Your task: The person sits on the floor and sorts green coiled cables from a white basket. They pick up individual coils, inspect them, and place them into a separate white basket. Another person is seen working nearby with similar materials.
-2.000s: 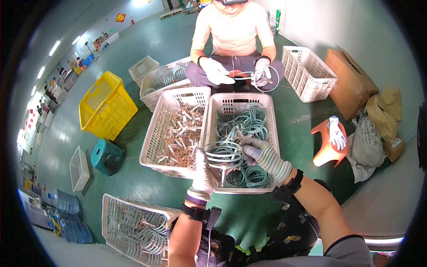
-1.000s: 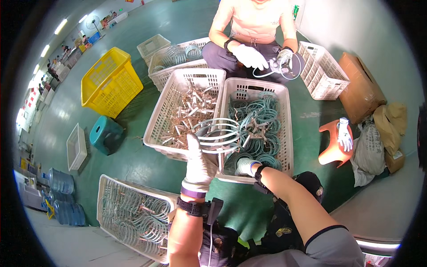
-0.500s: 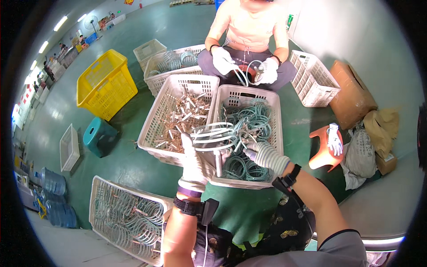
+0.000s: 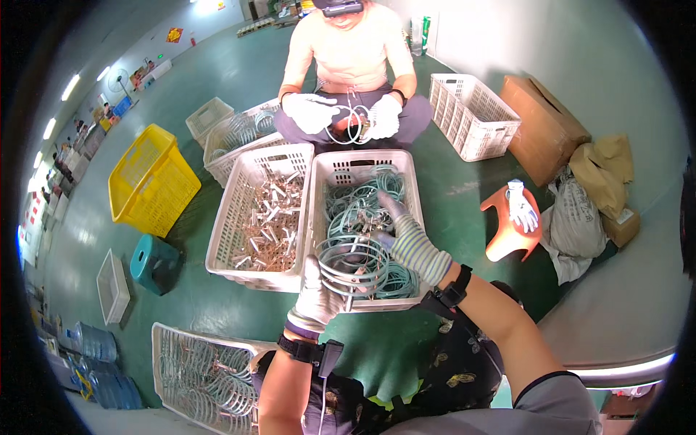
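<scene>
My left hand (image 4: 317, 299), in a striped white work glove, is closed on a bundle of pale tubing rings (image 4: 352, 291). These hang above the near part of a white crate (image 4: 415, 174) filled with blue-green tubing coils (image 4: 401, 277). Over that crate, my right hand (image 4: 415, 245), also gloved, has thumb and fingers spread, beside the bundle and above the coils. Adjoining it on the left, another white crate (image 4: 223, 235) contains many small copper-coloured pieces with white parts (image 4: 270, 212).
Opposite me sits a person whose gloved hands (image 4: 382, 117) hold a tubing loop. A crate of finished-looking rings (image 4: 163, 330) is at lower left, near a teal stool (image 4: 154, 262) and yellow basket (image 4: 177, 196). An orange stool (image 4: 500, 232), sack (image 4: 576, 225) and cardboard box (image 4: 544, 123) stand right.
My view has shifted, so the crates appear farther left. My right hand has come up off the coils and its fingers have spread. The held rings now show rounder, closer to my left hand.
</scene>
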The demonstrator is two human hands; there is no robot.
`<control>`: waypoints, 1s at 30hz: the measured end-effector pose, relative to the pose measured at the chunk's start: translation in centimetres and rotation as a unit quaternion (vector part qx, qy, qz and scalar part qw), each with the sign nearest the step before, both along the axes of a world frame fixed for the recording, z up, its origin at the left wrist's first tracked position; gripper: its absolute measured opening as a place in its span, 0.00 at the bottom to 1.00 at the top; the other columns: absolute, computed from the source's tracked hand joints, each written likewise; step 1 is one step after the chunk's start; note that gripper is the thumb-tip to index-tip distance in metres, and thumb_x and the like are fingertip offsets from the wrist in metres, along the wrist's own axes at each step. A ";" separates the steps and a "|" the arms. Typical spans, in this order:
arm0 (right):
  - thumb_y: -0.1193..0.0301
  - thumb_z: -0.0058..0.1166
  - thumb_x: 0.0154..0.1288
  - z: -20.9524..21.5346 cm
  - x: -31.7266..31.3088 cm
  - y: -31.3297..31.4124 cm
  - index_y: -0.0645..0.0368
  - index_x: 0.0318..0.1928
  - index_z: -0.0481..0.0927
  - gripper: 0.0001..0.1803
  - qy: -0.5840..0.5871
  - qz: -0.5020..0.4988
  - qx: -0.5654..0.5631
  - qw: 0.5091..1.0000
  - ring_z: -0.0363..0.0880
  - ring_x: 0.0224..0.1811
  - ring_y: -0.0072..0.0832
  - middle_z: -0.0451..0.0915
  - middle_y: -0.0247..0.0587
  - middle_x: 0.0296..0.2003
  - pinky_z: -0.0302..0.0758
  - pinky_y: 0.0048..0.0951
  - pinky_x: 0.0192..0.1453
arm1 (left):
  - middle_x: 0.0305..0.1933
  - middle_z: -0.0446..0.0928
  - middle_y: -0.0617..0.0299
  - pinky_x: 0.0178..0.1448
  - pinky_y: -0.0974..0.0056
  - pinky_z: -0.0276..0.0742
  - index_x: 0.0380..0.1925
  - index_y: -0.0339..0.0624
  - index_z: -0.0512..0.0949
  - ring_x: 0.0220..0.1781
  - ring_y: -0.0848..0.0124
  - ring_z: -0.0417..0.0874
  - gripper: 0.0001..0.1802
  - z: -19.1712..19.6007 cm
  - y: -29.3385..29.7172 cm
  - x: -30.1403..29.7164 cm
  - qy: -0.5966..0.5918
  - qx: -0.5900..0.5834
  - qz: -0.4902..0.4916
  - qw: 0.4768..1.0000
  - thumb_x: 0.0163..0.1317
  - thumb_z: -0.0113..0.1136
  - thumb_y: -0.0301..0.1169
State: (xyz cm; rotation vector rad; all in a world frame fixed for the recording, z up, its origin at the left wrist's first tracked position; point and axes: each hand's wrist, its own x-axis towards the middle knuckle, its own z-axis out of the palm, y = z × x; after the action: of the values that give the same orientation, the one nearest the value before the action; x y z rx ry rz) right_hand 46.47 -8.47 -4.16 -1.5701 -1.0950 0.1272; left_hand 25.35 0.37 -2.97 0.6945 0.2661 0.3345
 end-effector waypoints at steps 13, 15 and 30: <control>0.70 0.54 0.68 5.2 2.0 -2.9 0.62 0.51 0.82 0.14 0.171 0.132 -0.049 0.975 0.76 0.28 0.16 0.81 0.31 0.30 0.75 0.22 0.33 | 0.58 0.73 0.59 0.57 0.64 0.74 0.70 0.37 0.60 0.53 0.71 0.75 0.48 -2.6 0.9 -0.6 0.067 0.202 0.062 0.975 0.57 0.72 0.50; 0.73 0.54 0.68 5.4 0.4 -2.5 0.62 0.51 0.83 0.14 0.125 0.138 -0.103 0.977 0.79 0.33 0.19 0.83 0.34 0.32 0.77 0.25 0.38 | 0.59 0.73 0.56 0.52 0.64 0.80 0.70 0.37 0.60 0.50 0.68 0.78 0.47 -3.0 0.6 0.0 0.038 0.238 0.083 0.967 0.58 0.73 0.45; 0.75 0.52 0.67 5.7 -1.0 -1.5 0.63 0.50 0.83 0.14 0.048 0.077 -0.147 0.985 0.82 0.35 0.27 0.85 0.44 0.34 0.79 0.29 0.44 | 0.63 0.73 0.59 0.61 0.63 0.75 0.70 0.39 0.61 0.59 0.68 0.76 0.43 0.6 1.1 -0.8 0.034 0.202 0.077 0.976 0.62 0.69 0.46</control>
State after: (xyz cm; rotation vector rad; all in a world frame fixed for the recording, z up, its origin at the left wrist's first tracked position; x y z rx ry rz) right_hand 45.44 -9.93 1.57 -1.7177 -1.1601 0.4821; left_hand 24.54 1.44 -2.35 1.0902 0.3228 0.5218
